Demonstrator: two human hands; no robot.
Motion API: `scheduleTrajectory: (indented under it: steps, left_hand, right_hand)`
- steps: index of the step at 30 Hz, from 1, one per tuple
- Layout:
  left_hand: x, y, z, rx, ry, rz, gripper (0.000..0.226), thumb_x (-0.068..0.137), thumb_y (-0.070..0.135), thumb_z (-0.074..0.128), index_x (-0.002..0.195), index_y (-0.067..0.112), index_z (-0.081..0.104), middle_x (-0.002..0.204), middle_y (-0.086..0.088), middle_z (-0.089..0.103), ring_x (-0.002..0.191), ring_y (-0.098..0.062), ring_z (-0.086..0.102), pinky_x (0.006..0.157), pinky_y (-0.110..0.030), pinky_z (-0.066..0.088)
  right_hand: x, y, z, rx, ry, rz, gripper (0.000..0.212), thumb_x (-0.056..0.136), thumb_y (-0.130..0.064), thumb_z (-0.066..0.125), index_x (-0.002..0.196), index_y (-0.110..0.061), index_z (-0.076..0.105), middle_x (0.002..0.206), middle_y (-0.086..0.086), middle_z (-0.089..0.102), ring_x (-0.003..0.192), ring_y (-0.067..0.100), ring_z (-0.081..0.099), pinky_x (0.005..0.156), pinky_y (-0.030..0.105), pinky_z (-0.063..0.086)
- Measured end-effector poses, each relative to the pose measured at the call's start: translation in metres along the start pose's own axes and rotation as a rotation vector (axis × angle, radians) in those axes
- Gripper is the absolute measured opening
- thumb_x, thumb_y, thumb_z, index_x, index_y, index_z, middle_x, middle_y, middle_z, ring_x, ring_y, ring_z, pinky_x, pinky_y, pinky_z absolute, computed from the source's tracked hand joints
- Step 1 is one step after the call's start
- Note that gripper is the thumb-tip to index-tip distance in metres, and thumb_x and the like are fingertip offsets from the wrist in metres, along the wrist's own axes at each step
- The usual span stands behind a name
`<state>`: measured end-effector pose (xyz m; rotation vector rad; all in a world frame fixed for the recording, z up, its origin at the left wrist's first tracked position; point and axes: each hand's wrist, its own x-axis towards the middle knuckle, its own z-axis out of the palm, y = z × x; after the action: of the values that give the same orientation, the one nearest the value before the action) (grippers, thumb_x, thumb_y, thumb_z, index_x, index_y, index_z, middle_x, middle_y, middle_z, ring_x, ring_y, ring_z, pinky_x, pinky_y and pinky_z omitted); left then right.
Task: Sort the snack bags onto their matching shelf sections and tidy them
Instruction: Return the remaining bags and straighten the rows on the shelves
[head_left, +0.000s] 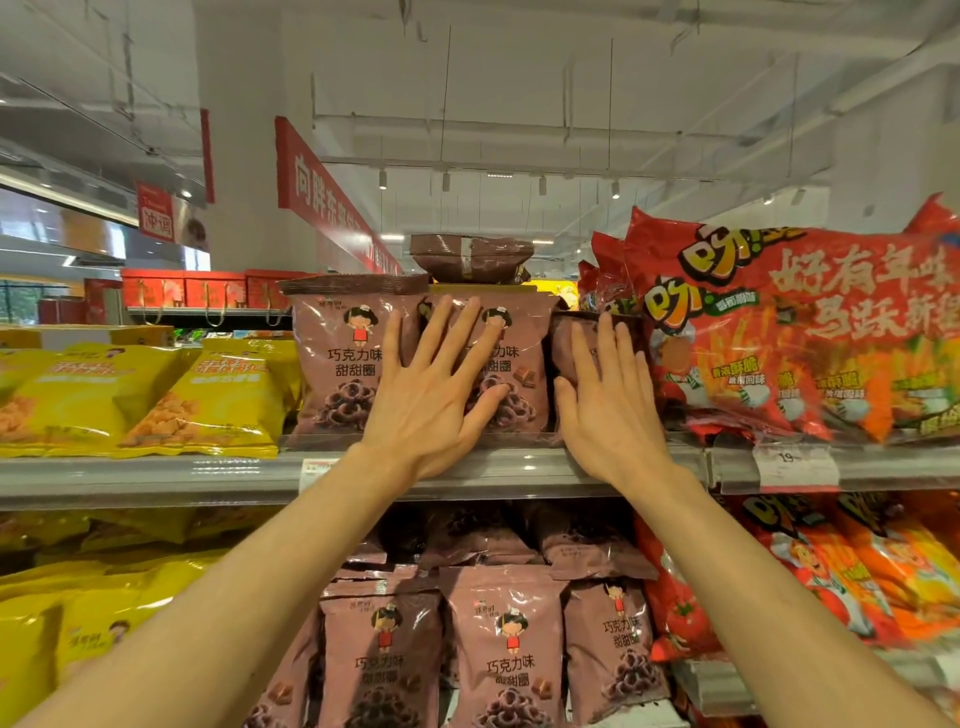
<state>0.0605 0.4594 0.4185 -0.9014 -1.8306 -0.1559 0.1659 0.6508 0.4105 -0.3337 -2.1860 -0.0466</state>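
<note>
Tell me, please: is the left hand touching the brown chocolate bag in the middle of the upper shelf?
Touching. The head view shows the left hand laid flat with straight fingers on the front of the brown chocolate bag.

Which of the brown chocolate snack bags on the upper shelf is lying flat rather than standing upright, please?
The brown bag on top of the row: it lies flat across the standing brown bags, showing its back seam.

I see glossy, crinkled plastic film on the brown snack bags (343, 364), yellow bags (208, 400) and red bags (795, 332); the shelf edge (130, 475) looks like smooth grey metal behind clear plastic.
</note>
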Motion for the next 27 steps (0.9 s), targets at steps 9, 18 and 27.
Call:
scheduleTrajectory:
  steps: [9, 18, 27]
  left_hand:
    - [-0.002, -0.001, -0.011, -0.059, -0.010, -0.009, 0.068, 0.106, 0.061, 0.016, 0.166, 0.033, 0.001, 0.175, -0.001, -0.008, 0.161, -0.021, -0.012, 0.127, -0.057, -0.009]
    - [-0.037, -0.039, -0.026, -0.079, 0.063, -0.340, 0.070, 0.102, 0.049, 0.037, 0.163, 0.019, 0.026, 0.173, -0.015, 0.009, 0.161, -0.031, 0.004, 0.129, -0.052, 0.005]
    - [-0.055, -0.044, -0.052, -0.212, 0.072, -0.280, 0.068, 0.100, 0.046, 0.050, 0.160, 0.017, 0.035, 0.172, -0.012, 0.020, 0.160, -0.030, 0.012, 0.129, -0.051, 0.010]
  right_hand:
    - [-0.005, -0.012, -0.009, 0.032, 0.024, 0.076, 0.063, 0.110, -0.035, 0.026, 0.166, -0.014, 0.005, 0.173, 0.018, -0.007, 0.161, 0.033, -0.005, 0.129, 0.053, -0.003]
    - [-0.004, -0.056, 0.000, 0.096, 0.029, -0.121, 0.065, 0.109, -0.052, 0.023, 0.167, -0.026, 0.007, 0.174, 0.009, -0.014, 0.161, 0.026, -0.011, 0.129, 0.050, -0.008]
    - [-0.024, -0.063, -0.020, 0.260, 0.090, -0.080, 0.070, 0.107, -0.050, 0.041, 0.166, -0.018, 0.017, 0.174, 0.013, 0.005, 0.161, 0.028, 0.005, 0.130, 0.048, 0.002]
